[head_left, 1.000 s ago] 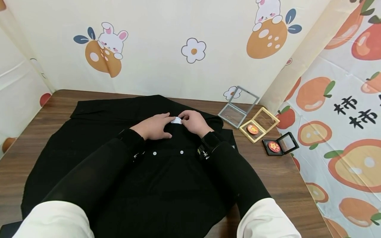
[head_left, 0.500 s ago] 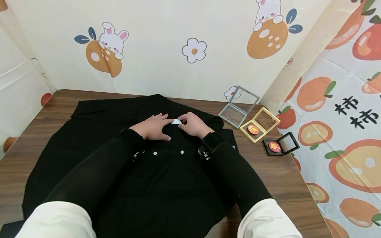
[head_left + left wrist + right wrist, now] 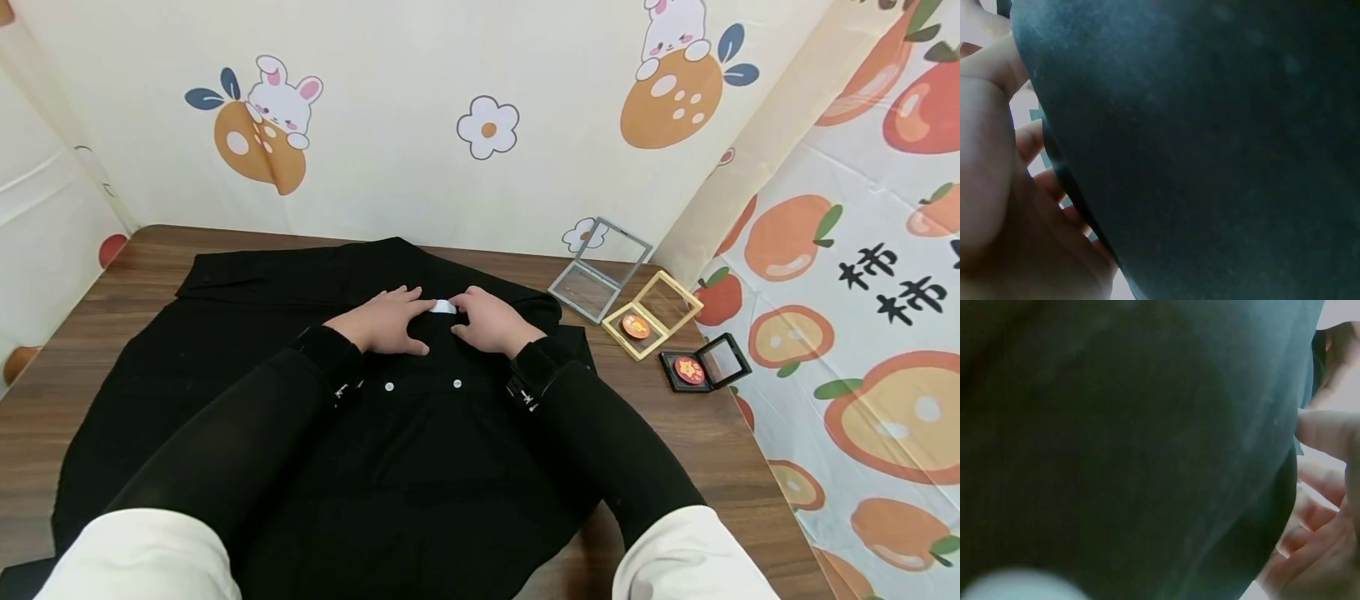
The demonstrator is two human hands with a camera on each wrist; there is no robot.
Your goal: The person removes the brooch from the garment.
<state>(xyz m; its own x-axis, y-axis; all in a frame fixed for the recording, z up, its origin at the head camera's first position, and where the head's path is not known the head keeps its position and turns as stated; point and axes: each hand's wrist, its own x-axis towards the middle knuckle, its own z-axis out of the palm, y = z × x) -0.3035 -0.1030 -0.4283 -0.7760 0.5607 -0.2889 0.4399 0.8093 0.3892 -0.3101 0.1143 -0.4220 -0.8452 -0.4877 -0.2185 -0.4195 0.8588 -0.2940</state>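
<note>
A black garment (image 3: 315, 450), with two small white buttons on it, lies spread over the table. Between my hands shows a small white strip (image 3: 444, 307) that looks like a label. My left hand (image 3: 382, 321) rests on the cloth, fingers extended, one fingertip at the strip's left end. At its right end is my right hand (image 3: 491, 321), thumb apart from the fingers and nothing visibly pinched. In the left wrist view, dark cloth (image 3: 1197, 150) fills most of the frame beside the fingers (image 3: 1030, 140). Dark cloth (image 3: 1135, 456) likewise covers most of the right wrist view.
Right of the garment stand three open hinged cases: a clear grey-framed one (image 3: 588, 290), a yellow one (image 3: 641, 348) holding a round orange piece, and a black one (image 3: 678, 383) with a round red piece. The wooden table (image 3: 720, 467) meets patterned curtains behind and at right.
My right hand has loosened from the white strip, its thumb and fingers now spread, and its forearm has shifted slightly right. The left hand's fingers have spread slightly and otherwise stayed in place.
</note>
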